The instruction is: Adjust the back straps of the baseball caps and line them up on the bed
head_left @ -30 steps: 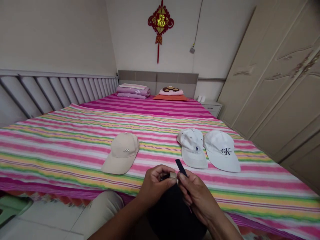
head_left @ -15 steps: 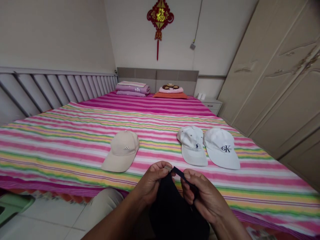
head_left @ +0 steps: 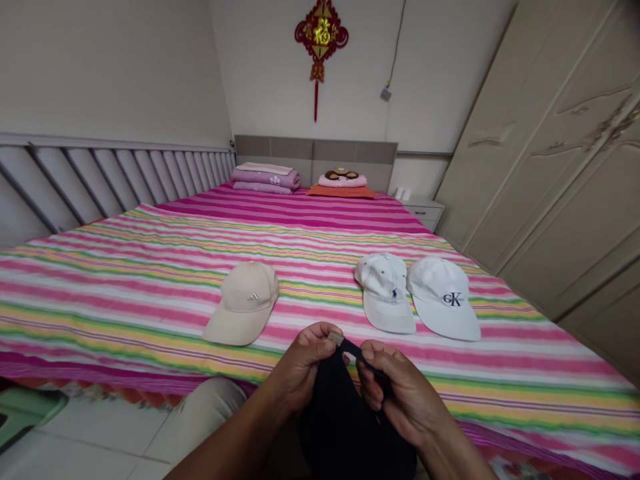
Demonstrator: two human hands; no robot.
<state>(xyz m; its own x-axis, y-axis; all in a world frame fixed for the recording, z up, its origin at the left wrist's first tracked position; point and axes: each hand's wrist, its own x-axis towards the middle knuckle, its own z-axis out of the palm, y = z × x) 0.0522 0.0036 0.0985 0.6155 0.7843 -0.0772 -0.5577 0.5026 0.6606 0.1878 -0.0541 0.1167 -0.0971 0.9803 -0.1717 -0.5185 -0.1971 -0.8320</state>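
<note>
- From where I stand, the dark cap (head_left: pixel 345 427), as I take it to be, sits low against the person, in front of the lap and just off the bed's near edge; probably the body steadies it, leaving the fingers free for the small parts.
- The left hand (head_left: pixel 304 365) is closed, thumb over fingers, at the light metal buckle (head_left: pixel 336 338) on the cap's upper edge, likely pinched so the buckle doesn't twist.
- The right hand (head_left: pixel 397 383) is narrowed too, thumb and fingers gripping the dark strap (head_left: pixel 353 349), which runs to the buckle; the hold looks meant to keep that short stretch straight. Whether the strap passes through the buckle, I can't make out.
- Over on the striped bed (head_left: pixel 165 263), the beige cap (head_left: pixel 249 293) lies apart to the left, brim toward the person.
- To the right, the white cap with the small figure (head_left: pixel 386 293) sits just beside the white cap with letters (head_left: pixel 443 300); both brims face this way too, perhaps to keep the emblems easy to see.
</note>
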